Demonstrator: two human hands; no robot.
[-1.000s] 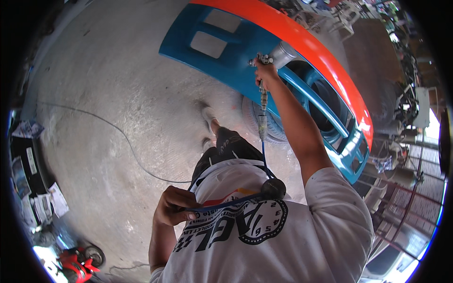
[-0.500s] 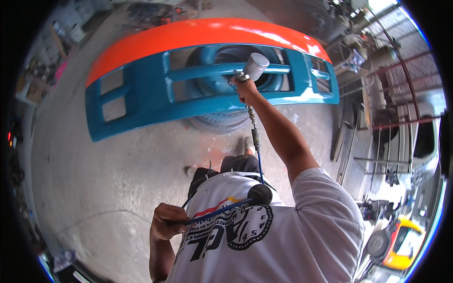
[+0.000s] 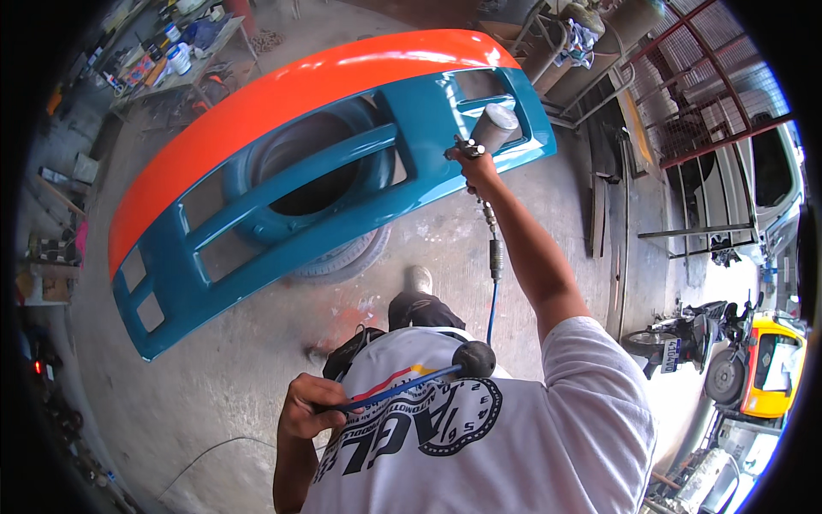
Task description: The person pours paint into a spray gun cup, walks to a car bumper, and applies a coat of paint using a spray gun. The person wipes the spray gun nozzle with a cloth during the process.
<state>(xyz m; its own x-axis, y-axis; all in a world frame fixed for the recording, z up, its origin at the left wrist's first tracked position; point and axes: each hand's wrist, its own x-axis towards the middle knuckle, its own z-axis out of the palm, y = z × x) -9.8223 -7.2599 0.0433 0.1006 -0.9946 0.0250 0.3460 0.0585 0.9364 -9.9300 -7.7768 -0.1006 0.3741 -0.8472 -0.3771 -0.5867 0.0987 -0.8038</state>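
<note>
My right hand [image 3: 478, 168] is stretched out in front, gripping a spray gun [image 3: 485, 135] with a metal cup, held close to the right part of a car bumper [image 3: 282, 171]. The bumper is teal with an orange upper band and rests on a tyre [image 3: 338, 257] lying on the concrete floor. A blue air hose [image 3: 491, 310] hangs from the gun down past my arm. My left hand [image 3: 308, 409] is near my chest, closed around the blue hose [image 3: 390, 391] where it loops back. My foot [image 3: 419, 279] shows below the bumper.
A cluttered workbench [image 3: 175, 60] with paint cans stands at the far left. Metal racks and a red grille [image 3: 685, 103] line the right side. A motorbike [image 3: 676, 343] and a yellow vehicle [image 3: 771, 364] stand at the lower right. A thin cable [image 3: 205, 454] lies on the floor.
The view has swung, so the bumper now lies further left and lower. My right hand with the spray gun has moved along to the bumper's right end. My left hand still holds the hose.
</note>
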